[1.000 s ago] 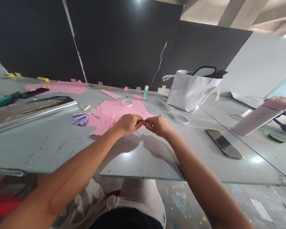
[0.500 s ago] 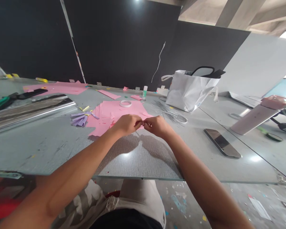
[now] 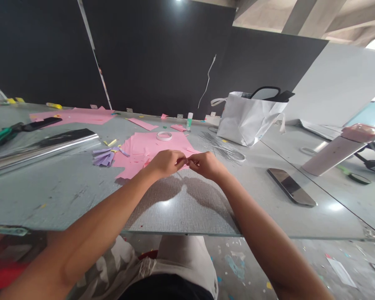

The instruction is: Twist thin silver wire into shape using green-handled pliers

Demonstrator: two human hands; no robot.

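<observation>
In the head view, both forearms reach in from the lower corners, over the near edge of the gray table, and converge above it. The left hand is palm down with its wrist slightly bent and fingers curled inward; its thumb and fingers are closed together at their tips. The right hand mirrors it, knuckles up, fingers folded and tips pinched. The two sets of fingertips meet, or nearly so, around a small piece, mostly hidden and too small to identify. It lies between the hands, just in front of the stacked pink paper as seen here.

Toward the back right stands a white bag, open at the top, with a black looped item and other dark contents showing above its rim; a pale strap sticks out at each side. Farther right is a pink bottle with a pinkish lid, appearing tilted; its contents cannot be seen. A small white-and-green tube stands upright behind the paper, cap on. A white tape ring lies on the pink stack, and purple strips lie beside it on the left. A phone lies flat, well to the right of the hands.
</observation>
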